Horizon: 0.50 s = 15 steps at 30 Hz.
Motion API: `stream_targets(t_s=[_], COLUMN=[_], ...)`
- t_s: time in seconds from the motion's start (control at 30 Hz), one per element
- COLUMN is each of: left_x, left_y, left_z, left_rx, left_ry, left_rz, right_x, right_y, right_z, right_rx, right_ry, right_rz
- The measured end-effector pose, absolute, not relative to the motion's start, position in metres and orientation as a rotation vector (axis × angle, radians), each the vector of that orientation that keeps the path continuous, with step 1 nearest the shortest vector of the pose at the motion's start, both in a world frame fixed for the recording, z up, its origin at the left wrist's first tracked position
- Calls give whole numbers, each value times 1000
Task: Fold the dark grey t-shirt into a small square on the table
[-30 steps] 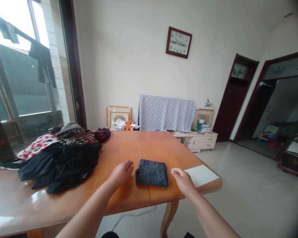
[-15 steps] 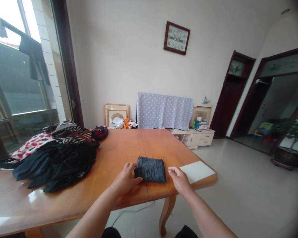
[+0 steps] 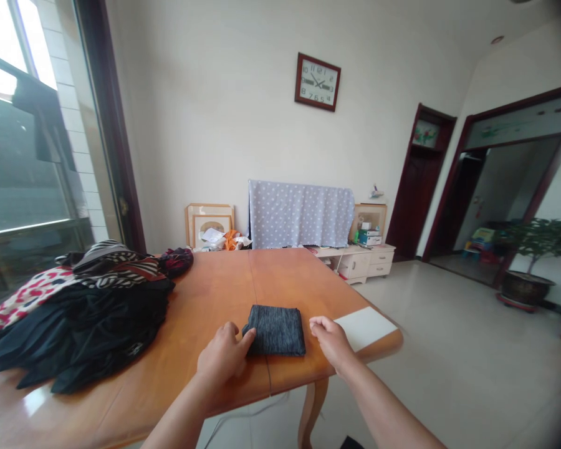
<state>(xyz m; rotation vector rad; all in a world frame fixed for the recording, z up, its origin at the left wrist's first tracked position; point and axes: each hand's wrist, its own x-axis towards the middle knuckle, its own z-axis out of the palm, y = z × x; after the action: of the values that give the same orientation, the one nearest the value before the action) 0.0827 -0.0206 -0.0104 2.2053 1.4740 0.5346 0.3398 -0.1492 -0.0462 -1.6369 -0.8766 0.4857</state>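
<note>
Touching the folded gray cloth (image 3: pixel 274 330) near the front edge of the wooden table (image 3: pixel 206 280), the left hand (image 3: pixel 223 355) is open. The right hand (image 3: pixel 330 342), half open, rests just beside it. A hard push could shove the cloth off the edge.

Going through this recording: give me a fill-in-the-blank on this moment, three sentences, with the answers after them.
The left hand touches a ____ dark grey cloth on the wooden table.
The right hand is close to the cloth's ____ side, by a white board.
A heap of clothes lies to the ____ of both hands.

Missing words: folded; right; left.
</note>
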Motion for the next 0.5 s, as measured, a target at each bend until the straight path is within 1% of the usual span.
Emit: stream_targets(t_s=[0.13,0.33,0.4,0.5], left_x=[88,89,86,79], left_y=[-13,-8,-8,-11], left_z=[-10,-19,-20,-18], left_rx=[2230,2184,2210,2346], left_ry=[1428,1412,1335,1083], left_rz=[474,602,681,790], right_x=[336,326,325,327], right_y=[-146,-152,-152,-150], right_z=[-49,-37,-34,-35], right_rx=[-1693,-1843,-1878,-1898], right_ry=[-926,-994,-1009,-1010], right_rz=[434,385,407,444])
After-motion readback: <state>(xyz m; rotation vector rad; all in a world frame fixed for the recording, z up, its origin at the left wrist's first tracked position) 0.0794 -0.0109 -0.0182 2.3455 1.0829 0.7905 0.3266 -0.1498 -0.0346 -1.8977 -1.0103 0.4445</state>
